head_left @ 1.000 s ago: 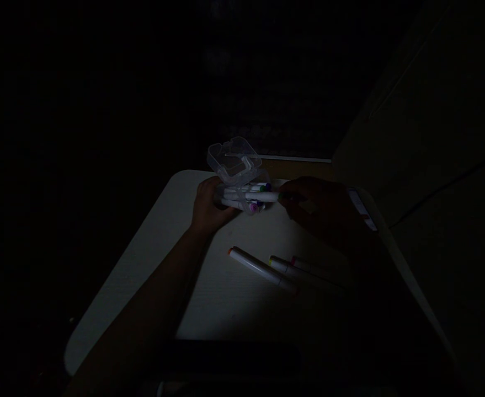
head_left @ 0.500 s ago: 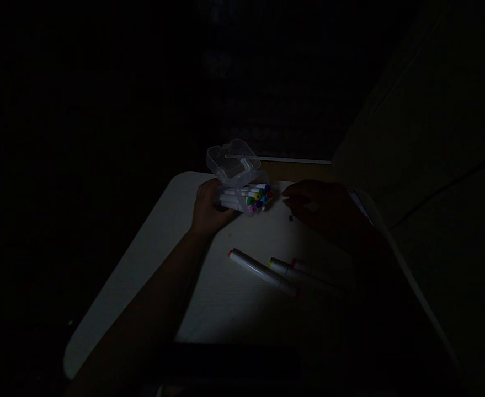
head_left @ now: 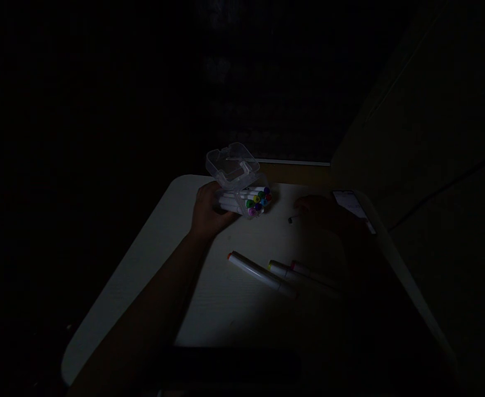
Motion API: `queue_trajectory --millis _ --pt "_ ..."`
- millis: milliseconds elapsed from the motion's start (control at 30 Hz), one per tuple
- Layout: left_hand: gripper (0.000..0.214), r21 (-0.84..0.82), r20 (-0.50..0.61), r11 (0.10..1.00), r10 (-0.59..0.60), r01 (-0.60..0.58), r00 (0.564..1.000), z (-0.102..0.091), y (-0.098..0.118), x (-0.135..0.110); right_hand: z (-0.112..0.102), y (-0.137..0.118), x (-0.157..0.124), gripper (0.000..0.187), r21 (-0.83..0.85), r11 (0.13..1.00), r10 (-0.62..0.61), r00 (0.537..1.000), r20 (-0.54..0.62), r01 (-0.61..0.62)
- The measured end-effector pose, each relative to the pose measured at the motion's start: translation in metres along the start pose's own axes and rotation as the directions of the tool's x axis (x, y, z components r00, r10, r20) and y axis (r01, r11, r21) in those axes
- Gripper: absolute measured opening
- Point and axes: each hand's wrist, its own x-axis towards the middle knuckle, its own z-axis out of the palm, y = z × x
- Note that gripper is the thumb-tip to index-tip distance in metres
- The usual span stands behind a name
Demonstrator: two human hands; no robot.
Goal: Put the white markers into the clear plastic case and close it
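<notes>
The scene is very dark. My left hand [head_left: 207,212] grips the left end of a clear plastic case [head_left: 242,190] whose lid stands open; several white markers [head_left: 255,201] with coloured caps lie inside it, cap ends facing right. My right hand [head_left: 324,213] rests on the white table [head_left: 143,259] to the right of the case, fingers curled around a thin marker [head_left: 293,218] with a dark tip pointing left. Three loose white markers [head_left: 262,273] lie on the table nearer to me.
A phone [head_left: 352,205] lies flat just behind my right hand near the table's right edge. A dark object [head_left: 225,366] sits along the near edge. Beyond the table all is black; a pale wall rises at the right.
My right hand pushed a marker into the case, drew back to the right and now lies lower on the table holding another marker. The left hand has kept hold of the case.
</notes>
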Motion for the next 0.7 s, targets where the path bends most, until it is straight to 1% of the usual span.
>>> queue_trajectory --millis 133,233,400,500,567,600,667,700 --pt "0.071 -0.007 0.001 0.999 0.037 -0.037 0.999 0.0 0.001 0.002 0.013 -0.002 0.007 0.034 0.014 1.0 -0.002 0.998 0.055 0.001" --pt "0.071 -0.003 -0.007 0.998 0.055 -0.055 0.998 0.0 0.002 0.003 0.018 -0.006 0.009 0.03 0.003 1.0 0.006 0.998 0.06 -0.006" --pt "0.072 0.006 0.014 1.0 0.004 -0.004 1.0 0.001 0.003 0.003 0.018 -0.009 0.013 0.023 -0.021 0.999 -0.031 0.999 0.045 0.031" --pt "0.072 0.003 0.016 1.0 0.016 -0.016 1.0 0.001 0.003 0.002 0.012 -0.011 0.013 0.025 -0.015 0.997 -0.072 0.997 0.014 0.072" --pt "0.071 -0.008 0.004 0.999 0.033 -0.033 0.999 0.0 0.003 0.002 0.005 -0.014 0.011 0.027 -0.008 0.997 -0.079 0.996 -0.033 0.079" --pt "0.071 -0.013 0.003 0.999 0.032 -0.032 0.999 0.0 0.003 0.001 0.0 -0.015 0.009 0.028 -0.001 0.996 -0.084 0.993 -0.079 0.084" --pt "0.07 -0.011 0.018 1.0 0.006 -0.006 1.0 -0.001 0.003 0.0 -0.01 -0.019 0.003 0.025 0.023 0.993 -0.111 0.97 -0.217 0.118" --pt "0.07 -0.006 0.028 1.0 -0.013 0.013 1.0 -0.001 0.003 0.0 -0.014 -0.02 -0.001 0.023 0.036 0.988 -0.133 0.943 -0.306 0.151"
